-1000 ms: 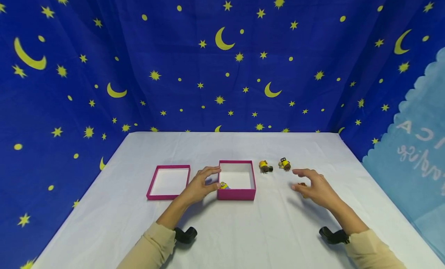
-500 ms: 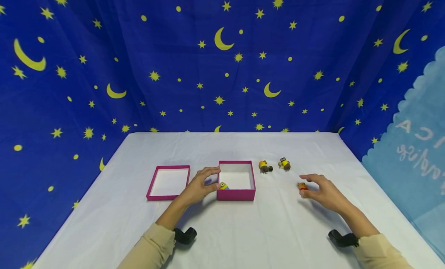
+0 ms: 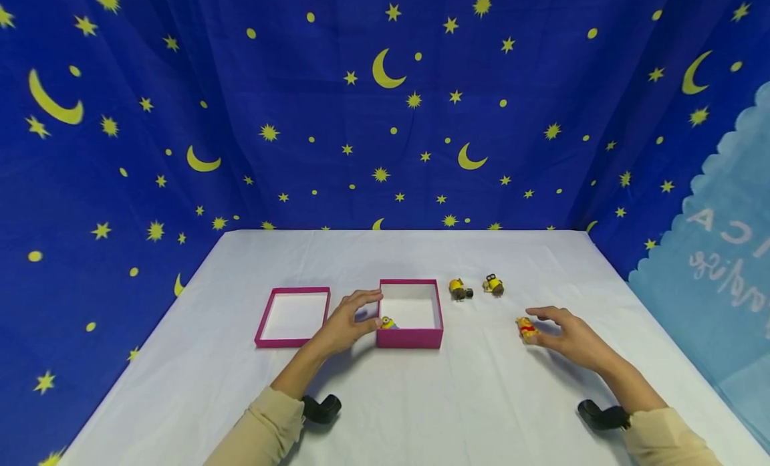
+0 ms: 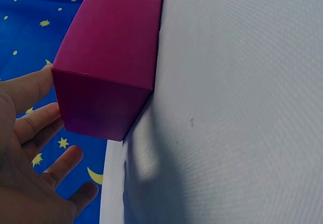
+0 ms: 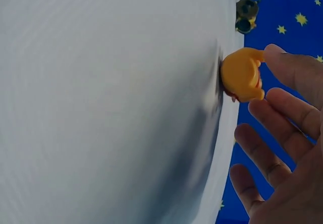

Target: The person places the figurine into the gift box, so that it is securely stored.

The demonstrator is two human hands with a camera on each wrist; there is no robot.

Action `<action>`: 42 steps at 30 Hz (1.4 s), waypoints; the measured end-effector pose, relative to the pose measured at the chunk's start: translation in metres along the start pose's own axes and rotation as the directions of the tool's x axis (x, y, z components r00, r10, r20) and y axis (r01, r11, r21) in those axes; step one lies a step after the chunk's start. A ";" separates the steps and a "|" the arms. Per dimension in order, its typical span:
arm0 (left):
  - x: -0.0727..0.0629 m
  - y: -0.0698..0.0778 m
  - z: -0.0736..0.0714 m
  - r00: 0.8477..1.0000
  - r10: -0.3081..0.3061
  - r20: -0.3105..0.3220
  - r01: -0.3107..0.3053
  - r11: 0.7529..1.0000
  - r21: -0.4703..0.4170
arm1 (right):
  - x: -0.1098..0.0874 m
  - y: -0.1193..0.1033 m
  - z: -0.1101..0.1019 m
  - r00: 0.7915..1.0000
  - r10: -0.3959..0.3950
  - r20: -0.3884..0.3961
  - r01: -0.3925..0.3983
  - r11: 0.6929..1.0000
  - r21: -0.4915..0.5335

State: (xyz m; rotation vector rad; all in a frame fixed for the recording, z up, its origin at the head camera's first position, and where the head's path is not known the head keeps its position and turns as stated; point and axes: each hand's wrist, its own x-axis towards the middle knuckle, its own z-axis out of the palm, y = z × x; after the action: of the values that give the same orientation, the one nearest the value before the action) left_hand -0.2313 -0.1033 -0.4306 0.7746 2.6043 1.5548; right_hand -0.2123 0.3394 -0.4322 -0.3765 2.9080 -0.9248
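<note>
In the head view my left hand (image 3: 349, 322) is at the left side of a magenta box (image 3: 409, 339), its thumb and finger touching the rim. A small yellow minion figure (image 3: 388, 323) is inside the box. On the right, my right hand (image 3: 568, 335) has thumb and index finger apart around a Winnie-the-Pooh figure (image 3: 527, 329) in a red top. From the right wrist view, the orange figure (image 5: 241, 75) meets the table, thumb and index tips close to its two feet. Whether they press on it is hard to tell.
Two more minion figures (image 3: 460, 290) (image 3: 494, 285) are on the white table (image 3: 481, 399) right of the box. The shallow magenta lid (image 3: 295, 342) lies inner side up at left. A blue curtain with stars (image 3: 325, 105) hangs behind the table.
My right hand has moved right and toward me, uncovering more of the Winnie-the-Pooh figure between thumb and index finger. The left hand and the box have kept their places.
</note>
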 end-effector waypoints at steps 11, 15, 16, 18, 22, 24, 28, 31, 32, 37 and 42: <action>0.000 0.000 0.000 1.000 0.013 0.003 -0.013 1.000 -0.003 | 0.002 0.007 0.003 1.000 -0.018 0.007 0.017 1.000 0.022; 0.000 0.000 0.000 1.000 0.011 0.000 -0.011 1.000 -0.010 | 0.004 0.007 0.004 0.999 -0.037 0.006 0.037 0.999 0.017; 0.000 0.000 0.000 1.000 0.010 0.001 -0.010 1.000 -0.011 | 0.004 0.008 0.005 0.999 -0.041 0.007 0.040 0.999 0.015; 0.000 0.000 0.000 1.000 0.009 0.001 -0.009 1.000 -0.010 | 0.005 0.008 0.005 0.999 -0.044 0.007 0.044 0.999 0.011; 0.001 0.000 0.000 1.000 0.010 -0.001 -0.010 1.000 -0.004 | 0.006 0.008 0.005 0.999 -0.044 0.008 0.044 0.999 0.000; 0.001 -0.001 0.000 1.000 0.011 -0.002 -0.011 1.000 0.000 | 0.007 0.008 0.005 0.999 -0.043 0.010 0.043 0.999 -0.002; 0.000 0.000 0.000 1.000 0.008 -0.002 -0.008 1.000 0.001 | 0.007 0.006 0.005 0.999 -0.047 0.011 0.047 0.999 -0.008; 0.000 0.000 0.000 1.000 0.006 -0.001 -0.006 1.000 -0.004 | 0.008 0.006 0.005 0.999 -0.054 0.005 0.054 0.998 -0.017; 0.000 0.000 0.000 1.000 0.008 -0.002 -0.008 1.000 -0.004 | 0.008 0.005 0.005 0.998 -0.057 0.003 0.057 0.998 -0.020; 0.000 0.000 0.000 1.000 0.016 -0.003 -0.016 1.000 -0.005 | 0.008 0.005 0.005 0.998 -0.060 -0.011 0.060 0.998 -0.035; 0.000 0.000 0.000 1.000 0.012 -0.005 -0.012 1.000 -0.003 | 0.009 0.007 0.006 0.998 -0.059 -0.019 0.058 0.997 -0.045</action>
State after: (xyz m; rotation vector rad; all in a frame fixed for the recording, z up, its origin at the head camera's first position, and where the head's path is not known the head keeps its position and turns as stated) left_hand -0.2314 -0.1034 -0.4308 0.7893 2.6051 1.5647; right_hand -0.2212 0.3391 -0.4410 -0.4605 2.9555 -0.8780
